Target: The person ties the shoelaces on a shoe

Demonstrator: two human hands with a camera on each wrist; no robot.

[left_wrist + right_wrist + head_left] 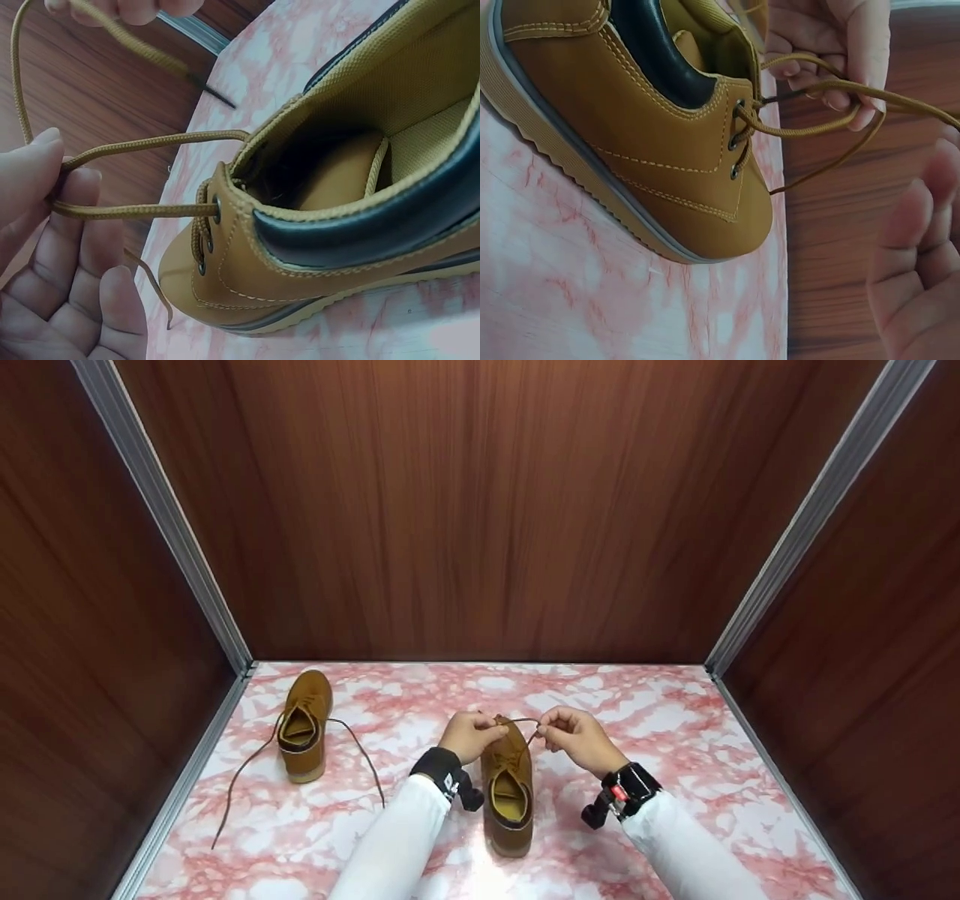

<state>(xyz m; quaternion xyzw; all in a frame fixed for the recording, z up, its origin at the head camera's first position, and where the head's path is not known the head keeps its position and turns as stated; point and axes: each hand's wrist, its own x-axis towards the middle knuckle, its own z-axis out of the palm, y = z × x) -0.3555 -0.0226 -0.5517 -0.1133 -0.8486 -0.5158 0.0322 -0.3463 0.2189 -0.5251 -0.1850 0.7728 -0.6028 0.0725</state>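
Note:
A tan lace-up shoe [511, 836] stands on the floor before me, toe pointing away. My left hand [466, 737] is over its toe end at the left, pinching the brown shoelace [165, 140] between thumb and fingers where two strands cross. Both strands run from the top eyelets to that pinch. To the right of the shoe, my right hand [581, 741] pinches another stretch of the lace, which spans between the hands in the head view. A dark lace tip [217, 95] hangs beneath the right hand in the left wrist view.
A matching tan shoe [311, 688] stands at the left, its untied laces [241, 771] spread to both sides. The surface [622, 855] has a pink and white marbled pattern. Wood-grain panels [480, 510] with grey metal edging [176, 532] enclose it at the back and sides.

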